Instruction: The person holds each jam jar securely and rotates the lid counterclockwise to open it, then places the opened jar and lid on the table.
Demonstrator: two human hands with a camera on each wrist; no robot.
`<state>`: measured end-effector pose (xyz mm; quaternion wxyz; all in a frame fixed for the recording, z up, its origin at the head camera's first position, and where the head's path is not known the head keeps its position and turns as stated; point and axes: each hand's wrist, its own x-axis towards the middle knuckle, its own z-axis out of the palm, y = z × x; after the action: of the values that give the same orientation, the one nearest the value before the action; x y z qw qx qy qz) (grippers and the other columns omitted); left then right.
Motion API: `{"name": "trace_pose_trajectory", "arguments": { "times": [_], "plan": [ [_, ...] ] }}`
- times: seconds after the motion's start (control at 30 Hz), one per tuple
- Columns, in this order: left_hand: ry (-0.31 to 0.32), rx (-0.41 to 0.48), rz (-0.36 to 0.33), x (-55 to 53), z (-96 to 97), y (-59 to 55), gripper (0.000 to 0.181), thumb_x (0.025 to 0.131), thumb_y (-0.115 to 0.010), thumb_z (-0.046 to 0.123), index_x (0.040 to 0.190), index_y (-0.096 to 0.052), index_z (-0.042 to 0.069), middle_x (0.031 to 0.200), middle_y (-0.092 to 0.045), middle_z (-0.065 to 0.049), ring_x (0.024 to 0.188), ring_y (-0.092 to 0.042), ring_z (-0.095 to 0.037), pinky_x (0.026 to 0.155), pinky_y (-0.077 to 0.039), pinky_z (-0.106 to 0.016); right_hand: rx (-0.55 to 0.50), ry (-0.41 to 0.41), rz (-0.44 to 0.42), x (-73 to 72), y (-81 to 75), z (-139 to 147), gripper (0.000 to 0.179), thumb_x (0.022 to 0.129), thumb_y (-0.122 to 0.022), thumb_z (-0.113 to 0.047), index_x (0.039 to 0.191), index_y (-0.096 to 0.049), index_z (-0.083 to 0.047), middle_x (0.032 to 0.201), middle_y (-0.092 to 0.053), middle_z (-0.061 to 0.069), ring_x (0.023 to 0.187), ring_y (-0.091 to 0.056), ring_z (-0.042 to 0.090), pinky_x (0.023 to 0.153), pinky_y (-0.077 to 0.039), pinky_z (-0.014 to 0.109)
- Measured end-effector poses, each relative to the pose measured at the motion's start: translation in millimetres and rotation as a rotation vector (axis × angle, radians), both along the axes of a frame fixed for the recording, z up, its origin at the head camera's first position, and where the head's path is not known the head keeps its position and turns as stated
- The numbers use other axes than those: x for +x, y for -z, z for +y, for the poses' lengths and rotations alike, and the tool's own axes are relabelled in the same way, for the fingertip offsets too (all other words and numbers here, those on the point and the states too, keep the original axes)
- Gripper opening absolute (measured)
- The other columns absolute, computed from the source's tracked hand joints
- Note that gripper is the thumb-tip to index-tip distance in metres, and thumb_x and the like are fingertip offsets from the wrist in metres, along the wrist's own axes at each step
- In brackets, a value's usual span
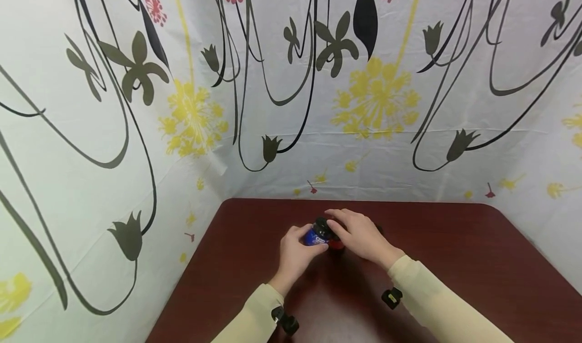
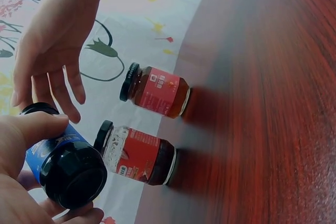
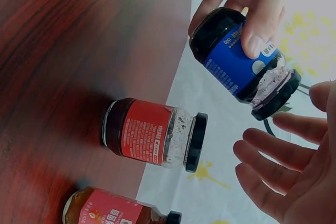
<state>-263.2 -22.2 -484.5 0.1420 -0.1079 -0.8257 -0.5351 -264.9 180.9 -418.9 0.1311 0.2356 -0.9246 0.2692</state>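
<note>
A glass jar with a blue label (image 3: pixel 223 56) and a black lid (image 3: pixel 278 95) is raised above the table and tilted. My left hand (image 1: pixel 293 254) grips it round the body, with the thumb across the label in both wrist views. Beside the lid is my right hand (image 3: pixel 294 166), its fingers spread and loosely bent. A small gap separates those fingers from the lid in the right wrist view. Below stands a jar with a red label (image 2: pixel 137 156), its upper glass smeared inside. Another jar with a pinkish-red label (image 2: pixel 157 92) stands beside it. Both have black lids.
The dark red wooden table (image 1: pixel 218 292) reaches back to a white cloth (image 1: pixel 291 115) printed with flowers, which hangs behind it and along the left. A small black device (image 1: pixel 286 323) sits at the left wrist, and another (image 1: pixel 392 298) at the right.
</note>
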Motion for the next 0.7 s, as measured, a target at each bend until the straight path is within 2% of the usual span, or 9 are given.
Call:
{"name": "trace_pose_trajectory", "arguments": {
  "times": [0.4,0.7],
  "plan": [
    [0.011,-0.003,0.002,6.2,4.1,-3.1,0.065,0.072,-0.09,0.045,0.128,-0.071,0.019,0.103,-0.059,0.007,0.094,-0.059,-0.012,0.084,-0.055,-0.03,-0.028,-0.006,-0.035,8.4,6.1,-0.4,0.046,0.105,-0.047,-0.049,0.143,-0.057,-0.026,0.14,-0.058,-0.002,0.124,-0.059,0.022,0.097,-0.049,0.051],
    [-0.015,-0.006,0.014,8.4,8.4,-2.9,0.061,0.071,-0.092,0.043,0.124,-0.073,0.02,0.102,-0.058,0.008,0.093,-0.059,-0.012,0.083,-0.056,-0.031,-0.045,0.004,0.002,9.3,10.2,0.1,0.046,0.105,-0.045,-0.052,0.141,-0.058,-0.027,0.136,-0.06,-0.003,0.119,-0.062,0.02,0.093,-0.051,0.049]
  ]
}}
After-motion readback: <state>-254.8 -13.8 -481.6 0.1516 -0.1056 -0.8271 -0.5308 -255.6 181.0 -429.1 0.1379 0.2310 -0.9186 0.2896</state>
